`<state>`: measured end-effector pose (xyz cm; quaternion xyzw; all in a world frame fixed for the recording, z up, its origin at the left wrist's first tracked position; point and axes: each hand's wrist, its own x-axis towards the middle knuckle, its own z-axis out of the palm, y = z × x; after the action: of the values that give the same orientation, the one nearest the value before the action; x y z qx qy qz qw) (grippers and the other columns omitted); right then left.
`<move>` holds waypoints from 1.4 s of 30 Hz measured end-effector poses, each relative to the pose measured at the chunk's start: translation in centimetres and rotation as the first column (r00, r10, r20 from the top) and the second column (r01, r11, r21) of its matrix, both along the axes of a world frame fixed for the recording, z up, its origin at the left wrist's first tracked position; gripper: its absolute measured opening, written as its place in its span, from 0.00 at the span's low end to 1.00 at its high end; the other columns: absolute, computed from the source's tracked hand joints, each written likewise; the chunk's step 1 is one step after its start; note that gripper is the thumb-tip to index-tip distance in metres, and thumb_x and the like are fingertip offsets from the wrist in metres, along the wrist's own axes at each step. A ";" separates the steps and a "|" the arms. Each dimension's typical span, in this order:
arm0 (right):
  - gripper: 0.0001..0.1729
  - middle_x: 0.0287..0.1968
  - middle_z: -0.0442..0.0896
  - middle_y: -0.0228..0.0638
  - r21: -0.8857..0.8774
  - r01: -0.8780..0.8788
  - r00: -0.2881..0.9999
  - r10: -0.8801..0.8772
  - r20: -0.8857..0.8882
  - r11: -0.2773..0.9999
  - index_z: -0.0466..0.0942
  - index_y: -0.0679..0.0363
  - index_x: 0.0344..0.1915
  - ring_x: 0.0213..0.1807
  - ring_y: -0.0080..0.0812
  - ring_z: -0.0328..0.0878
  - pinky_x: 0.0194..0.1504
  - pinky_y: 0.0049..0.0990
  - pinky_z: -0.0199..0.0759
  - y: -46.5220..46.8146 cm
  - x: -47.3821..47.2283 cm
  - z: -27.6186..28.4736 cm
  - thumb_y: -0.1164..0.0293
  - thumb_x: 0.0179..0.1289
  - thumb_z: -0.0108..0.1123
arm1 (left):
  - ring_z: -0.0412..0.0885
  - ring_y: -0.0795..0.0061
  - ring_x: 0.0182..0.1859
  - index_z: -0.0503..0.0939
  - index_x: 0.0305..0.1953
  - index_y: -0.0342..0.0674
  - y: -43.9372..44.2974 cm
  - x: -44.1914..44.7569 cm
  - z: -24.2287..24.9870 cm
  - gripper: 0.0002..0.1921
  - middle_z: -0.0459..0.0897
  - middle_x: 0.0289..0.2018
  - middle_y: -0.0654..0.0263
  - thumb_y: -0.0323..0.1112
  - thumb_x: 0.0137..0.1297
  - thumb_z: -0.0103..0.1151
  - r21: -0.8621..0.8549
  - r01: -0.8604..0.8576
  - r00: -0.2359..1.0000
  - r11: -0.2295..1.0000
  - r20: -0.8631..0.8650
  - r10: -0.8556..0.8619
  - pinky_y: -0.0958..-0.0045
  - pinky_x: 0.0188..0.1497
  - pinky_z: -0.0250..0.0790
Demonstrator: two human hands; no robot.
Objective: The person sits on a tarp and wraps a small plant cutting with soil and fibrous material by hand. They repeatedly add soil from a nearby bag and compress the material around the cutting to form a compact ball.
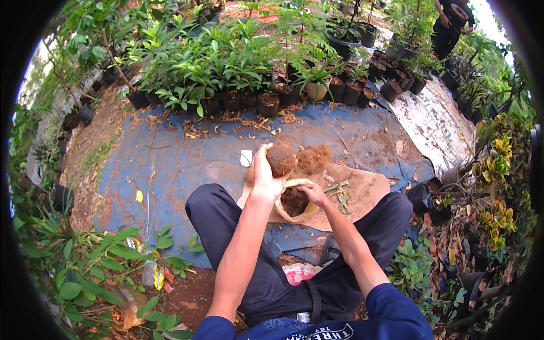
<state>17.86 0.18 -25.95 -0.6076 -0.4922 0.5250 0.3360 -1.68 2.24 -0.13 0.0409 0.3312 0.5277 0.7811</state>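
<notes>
My left hand [264, 176] holds a round brown ball [281, 160] that looks wrapped in fibre, raised just beyond a pale yellowish bag [278, 208]. Dark soil-like material [294, 201] fills the bag, whose mouth is rolled open between my knees. At the bag's right rim is my right hand [315, 194], its fingers hooked over the edge with the tips just inside. A loose tuft of brown fibre [313, 158] lies beyond the bag. Under the bag spreads a flat tan sheet [365, 183] strewn with crumbs of soil.
A blue tarpaulin [178, 163] covers the ground. Potted plants [225, 70] in black bags line its far side. A green stem piece [335, 187] lies right of the bag, a white card-like piece [246, 158] beyond my left hand. Another person [448, 25] stands at the far right.
</notes>
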 end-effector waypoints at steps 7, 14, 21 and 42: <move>0.14 0.38 0.88 0.30 -0.223 -0.291 0.946 0.245 -0.210 0.931 0.84 0.64 0.42 0.43 0.24 0.85 0.40 0.26 0.81 2.3 1.7 2.2 0.63 0.69 0.69 | 0.85 0.57 0.43 0.74 0.51 0.32 0.0 0.2 -0.5 0.22 0.82 0.42 0.52 0.47 0.70 0.56 0.052 0.010 0.999 0.999 -0.034 -0.008 0.57 0.47 0.85; 0.24 0.40 0.89 0.45 -0.094 -0.347 0.907 0.359 0.220 0.933 0.83 0.68 0.43 0.45 0.36 0.87 0.46 0.34 0.81 2.9 1.6 6.3 0.57 0.61 0.74 | 0.84 0.57 0.42 0.74 0.51 0.33 0.1 0.7 -0.9 0.21 0.82 0.42 0.53 0.47 0.70 0.56 0.010 -0.006 0.999 1.000 -0.047 0.007 0.56 0.47 0.85; 0.24 0.32 0.88 0.51 0.087 -0.388 0.746 0.258 0.614 0.917 0.83 0.70 0.42 0.37 0.47 0.88 0.42 0.39 0.80 3.0 -0.2 13.3 0.59 0.55 0.74 | 0.85 0.57 0.42 0.74 0.51 0.32 0.0 0.5 -0.9 0.22 0.82 0.42 0.52 0.48 0.70 0.56 0.020 0.026 0.999 0.999 -0.040 -0.025 0.57 0.48 0.85; 0.17 0.46 0.86 0.43 0.917 0.183 0.921 -0.388 -0.034 0.355 0.77 0.66 0.40 0.46 0.34 0.86 0.44 0.30 0.81 -1.1 -2.5 27.7 0.81 0.54 0.77 | 0.84 0.65 0.52 0.76 0.54 0.39 -1.1 1.9 2.1 0.23 0.85 0.49 0.60 0.54 0.74 0.61 0.253 0.005 0.997 0.967 0.074 -0.024 0.61 0.59 0.81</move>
<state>15.36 -0.94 1.80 -0.4508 -0.6119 0.0469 0.6482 0.21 1.19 1.95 0.1223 0.2310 0.5611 0.7854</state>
